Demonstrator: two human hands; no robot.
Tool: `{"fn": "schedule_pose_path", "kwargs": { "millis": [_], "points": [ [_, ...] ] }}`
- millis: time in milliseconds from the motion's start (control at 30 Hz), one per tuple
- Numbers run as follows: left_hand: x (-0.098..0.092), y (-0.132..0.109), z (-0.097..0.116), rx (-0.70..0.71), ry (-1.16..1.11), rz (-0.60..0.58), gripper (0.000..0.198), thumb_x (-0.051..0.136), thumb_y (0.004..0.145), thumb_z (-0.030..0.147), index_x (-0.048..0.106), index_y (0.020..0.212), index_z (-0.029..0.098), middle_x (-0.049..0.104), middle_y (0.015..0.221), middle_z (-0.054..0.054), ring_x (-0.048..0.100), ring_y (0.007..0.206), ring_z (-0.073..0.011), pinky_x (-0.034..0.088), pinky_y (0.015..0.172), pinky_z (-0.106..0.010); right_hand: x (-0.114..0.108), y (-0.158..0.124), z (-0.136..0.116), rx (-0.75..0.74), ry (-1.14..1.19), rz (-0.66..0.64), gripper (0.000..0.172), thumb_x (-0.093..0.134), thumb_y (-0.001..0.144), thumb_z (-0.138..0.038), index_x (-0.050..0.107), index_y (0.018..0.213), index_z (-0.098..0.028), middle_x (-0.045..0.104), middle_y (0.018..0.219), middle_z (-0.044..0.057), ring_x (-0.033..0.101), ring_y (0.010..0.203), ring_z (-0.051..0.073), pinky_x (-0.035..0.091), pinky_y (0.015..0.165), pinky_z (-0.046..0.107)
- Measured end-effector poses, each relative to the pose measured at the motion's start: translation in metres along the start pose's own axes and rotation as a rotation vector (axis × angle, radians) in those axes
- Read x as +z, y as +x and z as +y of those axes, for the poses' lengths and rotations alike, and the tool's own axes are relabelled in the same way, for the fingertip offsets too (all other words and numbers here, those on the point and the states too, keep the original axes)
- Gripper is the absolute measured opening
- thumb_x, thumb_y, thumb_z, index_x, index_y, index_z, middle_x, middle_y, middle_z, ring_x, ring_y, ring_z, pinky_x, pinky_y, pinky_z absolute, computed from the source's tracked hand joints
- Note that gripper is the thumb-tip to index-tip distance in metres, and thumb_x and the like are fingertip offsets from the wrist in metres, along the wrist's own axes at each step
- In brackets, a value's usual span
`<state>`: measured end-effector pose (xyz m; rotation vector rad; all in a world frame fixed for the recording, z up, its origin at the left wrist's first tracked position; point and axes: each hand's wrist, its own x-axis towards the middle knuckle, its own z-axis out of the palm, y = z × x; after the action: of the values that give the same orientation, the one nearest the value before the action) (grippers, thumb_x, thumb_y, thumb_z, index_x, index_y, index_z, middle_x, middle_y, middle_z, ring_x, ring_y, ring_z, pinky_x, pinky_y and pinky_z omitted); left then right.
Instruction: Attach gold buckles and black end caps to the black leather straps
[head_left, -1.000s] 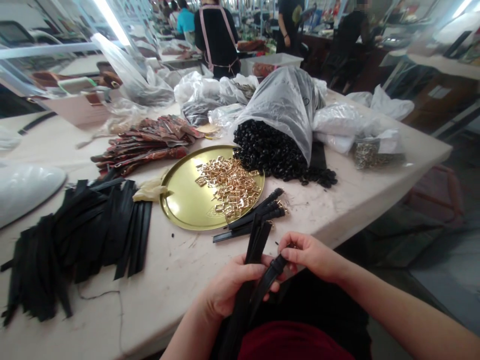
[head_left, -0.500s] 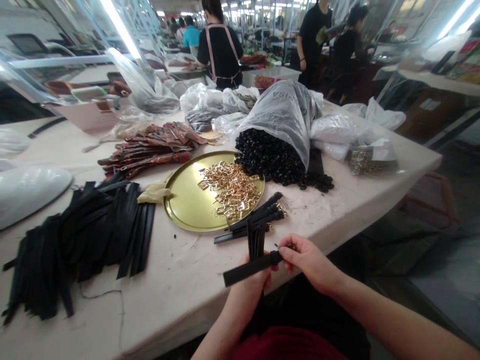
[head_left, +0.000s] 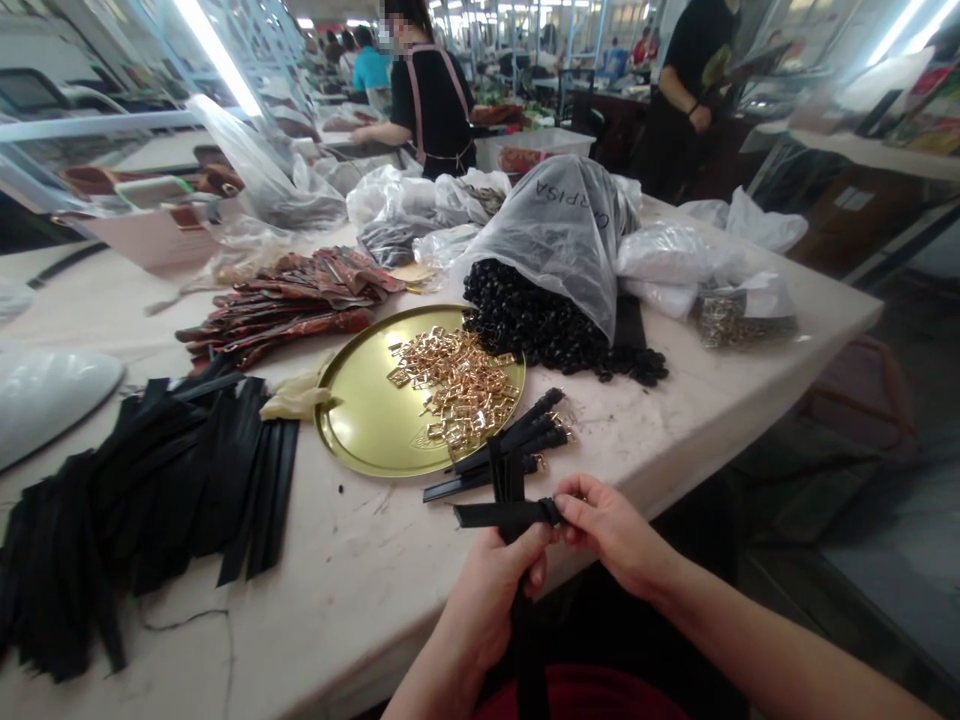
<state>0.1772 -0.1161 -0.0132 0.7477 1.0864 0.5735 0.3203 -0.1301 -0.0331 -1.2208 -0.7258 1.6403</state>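
At the table's near edge my left hand [head_left: 499, 585] is closed around a bundle of black straps [head_left: 507, 470] that stands upright and hangs down past my lap. One black strap [head_left: 504, 514] lies crosswise over the bundle. My right hand [head_left: 611, 530] pinches that strap's right end, fingers closed. Just beyond the hands, a few finished black straps with gold ends [head_left: 517, 440] lie on the table beside a round gold tray [head_left: 360, 400] that holds several small gold buckles [head_left: 454, 380].
A big pile of black straps [head_left: 150, 480] lies at the left. Red patterned straps [head_left: 285, 300] sit behind the tray. A clear bag spills black rings [head_left: 547, 320]. More plastic bags [head_left: 675, 260] crowd the far side. Other people stand at benches behind.
The single strap has swung from slanting alongside the bundle to lying level across it. My left hand has turned upright and slid down the bundle; my right hand still pinches the strap's end.
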Motion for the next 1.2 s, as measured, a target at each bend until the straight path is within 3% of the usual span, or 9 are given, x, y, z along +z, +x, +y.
{"fn": "schedule_pose_path", "kwargs": {
  "millis": [167, 400, 567, 633, 767, 900, 1067, 1200],
  "points": [
    [-0.006, -0.002, 0.002, 0.054, 0.103, 0.022, 0.024, 0.063, 0.068, 0.035, 0.061, 0.06, 0.012, 0.044, 0.04, 0.006, 0.035, 0.04, -0.0057, 0.026, 0.041, -0.018, -0.005, -0.004, -0.012, -0.033, -0.153, -0.077, 0.025, 0.06, 0.075, -0.04, 0.051, 0.081, -0.017, 0.055, 0.061, -0.003, 0.047, 0.05, 0.008, 0.037, 0.051, 0.021],
    [-0.006, 0.004, -0.006, 0.087, 0.025, 0.074, 0.031, 0.068, 0.061, 0.034, 0.06, 0.081, 0.012, 0.059, 0.055, 0.001, 0.039, 0.036, -0.0053, 0.025, 0.036, -0.018, 0.001, -0.008, -0.024, -0.189, -0.53, -0.078, 0.012, 0.056, 0.078, -0.029, 0.055, 0.079, -0.018, 0.057, 0.068, -0.001, 0.051, 0.057, 0.01, 0.041, 0.053, 0.022],
    [0.002, -0.01, 0.002, 0.196, 0.073, 0.184, 0.037, 0.066, 0.064, 0.032, 0.059, 0.095, 0.013, 0.057, 0.055, 0.004, 0.041, 0.04, -0.0059, 0.03, 0.039, -0.018, 0.01, -0.007, -0.016, -0.16, -0.365, 0.069, 0.019, 0.053, 0.079, -0.036, 0.05, 0.082, -0.018, 0.053, 0.057, -0.004, 0.049, 0.05, 0.01, 0.041, 0.051, 0.023],
    [0.002, -0.012, 0.001, 0.249, 0.112, 0.208, 0.042, 0.069, 0.06, 0.03, 0.06, 0.097, 0.013, 0.054, 0.052, 0.005, 0.043, 0.041, -0.0075, 0.034, 0.041, -0.02, 0.012, -0.009, -0.016, -0.139, -0.308, 0.054, 0.021, 0.054, 0.078, -0.038, 0.05, 0.081, -0.018, 0.051, 0.054, -0.005, 0.048, 0.049, 0.01, 0.04, 0.052, 0.023],
    [-0.001, -0.01, -0.004, 0.332, 0.227, 0.247, 0.036, 0.07, 0.057, 0.029, 0.066, 0.089, 0.013, 0.056, 0.054, 0.003, 0.045, 0.043, -0.0094, 0.038, 0.043, -0.021, 0.01, -0.016, -0.018, -0.115, -0.245, 0.001, 0.024, 0.057, 0.077, -0.04, 0.051, 0.081, -0.017, 0.051, 0.055, -0.005, 0.047, 0.05, 0.009, 0.038, 0.052, 0.022],
    [-0.002, -0.008, -0.004, 0.404, 0.316, 0.185, 0.027, 0.07, 0.055, 0.023, 0.068, 0.081, 0.014, 0.067, 0.067, -0.002, 0.056, 0.058, -0.0149, 0.044, 0.056, -0.024, 0.008, -0.019, -0.015, -0.065, -0.113, -0.07, 0.024, 0.062, 0.074, -0.038, 0.053, 0.079, -0.016, 0.055, 0.062, -0.003, 0.046, 0.049, 0.007, 0.037, 0.05, 0.02],
    [0.002, -0.007, 0.002, 0.366, 0.315, 0.172, 0.023, 0.068, 0.058, 0.023, 0.067, 0.079, 0.015, 0.067, 0.068, -0.001, 0.058, 0.063, -0.017, 0.045, 0.061, -0.025, 0.013, -0.015, -0.007, 0.097, 0.298, -0.097, 0.025, 0.067, 0.071, -0.033, 0.055, 0.082, -0.014, 0.059, 0.071, 0.0, 0.043, 0.045, 0.003, 0.035, 0.046, 0.017],
    [0.004, 0.0, 0.004, 0.318, 0.238, 0.158, 0.021, 0.069, 0.058, 0.025, 0.064, 0.076, 0.015, 0.063, 0.066, 0.001, 0.054, 0.062, -0.0146, 0.044, 0.059, -0.023, 0.014, -0.009, -0.004, 0.068, 0.318, -0.104, 0.026, 0.067, 0.072, -0.034, 0.057, 0.084, -0.014, 0.059, 0.07, 0.0, 0.046, 0.049, 0.004, 0.036, 0.048, 0.017]
  ]
}}
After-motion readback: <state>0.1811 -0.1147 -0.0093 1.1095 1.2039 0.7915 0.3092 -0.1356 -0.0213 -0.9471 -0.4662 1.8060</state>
